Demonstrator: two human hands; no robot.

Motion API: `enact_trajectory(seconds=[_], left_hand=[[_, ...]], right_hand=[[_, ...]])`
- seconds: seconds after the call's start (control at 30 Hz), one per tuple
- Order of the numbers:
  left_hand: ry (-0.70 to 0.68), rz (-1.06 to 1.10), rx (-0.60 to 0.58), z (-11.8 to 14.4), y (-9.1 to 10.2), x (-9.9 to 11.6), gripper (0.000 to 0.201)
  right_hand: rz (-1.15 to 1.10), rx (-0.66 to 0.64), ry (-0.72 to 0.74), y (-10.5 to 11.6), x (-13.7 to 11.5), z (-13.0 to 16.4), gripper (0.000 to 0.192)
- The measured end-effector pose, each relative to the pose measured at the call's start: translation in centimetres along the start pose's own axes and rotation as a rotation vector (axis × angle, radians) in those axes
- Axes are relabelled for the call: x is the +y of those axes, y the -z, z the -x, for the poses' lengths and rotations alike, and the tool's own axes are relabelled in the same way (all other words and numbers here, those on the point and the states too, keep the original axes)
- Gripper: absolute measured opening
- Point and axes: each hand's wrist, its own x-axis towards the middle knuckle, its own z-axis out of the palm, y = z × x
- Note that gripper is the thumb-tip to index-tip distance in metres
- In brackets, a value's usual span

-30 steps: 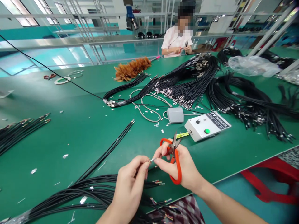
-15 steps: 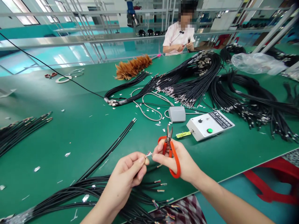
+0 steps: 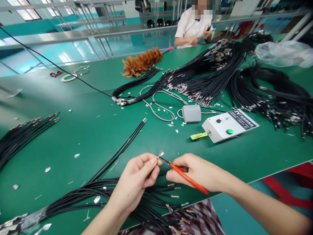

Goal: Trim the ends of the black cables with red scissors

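The left hand (image 3: 137, 181) pinches the end of a thin black cable (image 3: 159, 156) between thumb and forefinger, fingers closed on it, so that a small frayed tuft of silvery shielding stands just above the fingertips. The right hand (image 3: 198, 171) is closed around a pair of orange-handled metal scissors (image 3: 182, 174), whose dark blade tips lie right at the frayed cable end, touching or nearly so; whether the blades are parted cannot be told. Both hands hover over the near edge of the green work table (image 3: 85, 137). Below the left hand lies a bundle of black cables with stripped coloured ends (image 3: 102, 195), and two straight black cables (image 3: 122, 148) run away diagonally from it. Just beyond the hands sit a white control box with a green button (image 3: 230, 125) and a small grey pedal box (image 3: 191, 113), with a looped grey cord (image 3: 158, 109) beside them. Farther back a large heap of black cables with metal terminals (image 3: 207, 75) spreads across the table, near a brown feather duster (image 3: 141, 62). At the far edge another person in a white shirt (image 3: 193, 27) works with both hands.
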Motion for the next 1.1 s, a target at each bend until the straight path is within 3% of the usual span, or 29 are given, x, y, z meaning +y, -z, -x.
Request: enact_trajectory(seconds=[0.13, 0.37, 0.6, 0.8, 1.1], left_hand=[[0.004, -0.008, 0.026, 0.0, -0.2, 0.0, 0.03], [0.015, -0.014, 0.045, 0.0, -0.4, 0.1, 0.032], [0.006, -0.026, 0.067, 0.0, -0.6, 0.0, 0.031], [-0.011, -0.03, 0.073, -0.1, -0.8, -0.3, 0.031], [-0.019, -0.03, 0.073, 0.1, -0.6, -0.3, 0.03]], right_hand=[[-0.062, -0.123, -0.01, 0.9, -0.5, -0.5, 0.051], [-0.121, -0.225, 0.007, 1.4, -0.5, -1.0, 0.054], [0.039, -0.093, -0.054, 1.3, -1.1, -0.4, 0.057], [0.299, 0.108, -0.047, 1.0, -1.9, 0.2, 0.058], [0.118, -0.054, -0.078, 1.0, -1.3, -0.2, 0.057]])
